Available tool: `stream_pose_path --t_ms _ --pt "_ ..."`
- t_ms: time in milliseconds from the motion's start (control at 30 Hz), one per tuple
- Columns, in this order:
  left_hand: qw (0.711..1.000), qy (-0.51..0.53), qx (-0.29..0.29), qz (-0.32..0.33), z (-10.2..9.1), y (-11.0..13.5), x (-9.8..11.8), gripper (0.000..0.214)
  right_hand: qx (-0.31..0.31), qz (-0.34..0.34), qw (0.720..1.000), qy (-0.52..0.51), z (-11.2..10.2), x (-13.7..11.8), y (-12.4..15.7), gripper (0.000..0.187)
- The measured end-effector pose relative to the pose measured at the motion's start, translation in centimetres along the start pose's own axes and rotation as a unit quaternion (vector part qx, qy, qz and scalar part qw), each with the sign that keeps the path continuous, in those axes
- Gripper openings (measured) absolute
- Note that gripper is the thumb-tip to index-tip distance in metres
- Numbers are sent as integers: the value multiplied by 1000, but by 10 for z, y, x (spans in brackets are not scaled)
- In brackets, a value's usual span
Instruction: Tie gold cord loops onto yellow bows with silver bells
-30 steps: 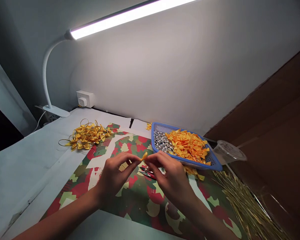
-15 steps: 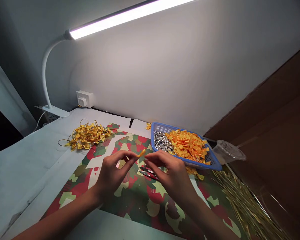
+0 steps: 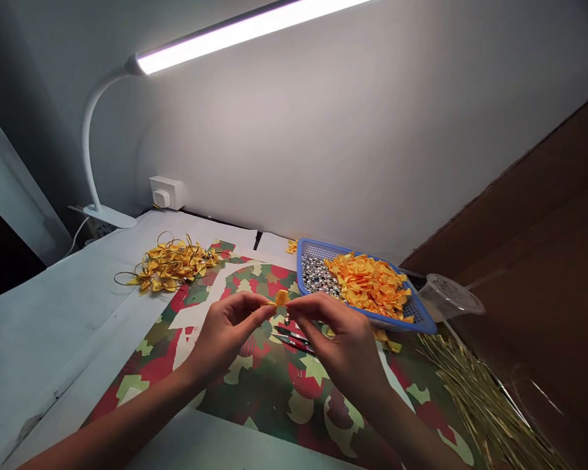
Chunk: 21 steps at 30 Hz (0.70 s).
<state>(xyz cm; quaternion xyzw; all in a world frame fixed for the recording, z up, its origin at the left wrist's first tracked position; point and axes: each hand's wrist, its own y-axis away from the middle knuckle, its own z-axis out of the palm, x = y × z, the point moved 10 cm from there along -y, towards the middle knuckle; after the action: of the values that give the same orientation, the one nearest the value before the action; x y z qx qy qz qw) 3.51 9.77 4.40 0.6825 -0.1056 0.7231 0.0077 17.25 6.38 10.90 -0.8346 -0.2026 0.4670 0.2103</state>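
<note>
Between my two hands is a small yellow ribbon bow (image 3: 281, 298), raised above the patterned paper. The thumb and fingers of my left hand (image 3: 230, 326) pinch its left side. My right hand (image 3: 340, 329) is closed at the fingertips against its right edge. Just under those right fingertips shows a small silver bell (image 3: 287, 320); whether it is joined to the bow I cannot tell. Below the hands lie thread snips (image 3: 294, 341), partly hidden by my right hand.
A blue basket (image 3: 428, 323) holds silver bells (image 3: 318, 274) and orange-yellow ribbon pieces (image 3: 370, 284). Finished-looking bows with gold loops (image 3: 176, 264) are heaped at left. Gold ties (image 3: 475, 398) lie right, near a clear plastic tub (image 3: 448, 297). A lamp (image 3: 91, 150) stands behind.
The right fingertips have come up to the bow, which has turned and shows a broader face. The silver bell is now visible beneath them.
</note>
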Motion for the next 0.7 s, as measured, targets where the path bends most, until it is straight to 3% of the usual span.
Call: stream_pose_path --t_ms 233,500,700 --pt "1000 8 0 -11 1 1 -2 13 1 -2 1000 19 0 0 3 8" --pt "1000 0 -2 2 2 1 -1 12 -16 -6 999 31 5 3 4 21" --pt "999 -36 1 23 0 2 1 12 -31 -11 998 47 8 4 6 20"
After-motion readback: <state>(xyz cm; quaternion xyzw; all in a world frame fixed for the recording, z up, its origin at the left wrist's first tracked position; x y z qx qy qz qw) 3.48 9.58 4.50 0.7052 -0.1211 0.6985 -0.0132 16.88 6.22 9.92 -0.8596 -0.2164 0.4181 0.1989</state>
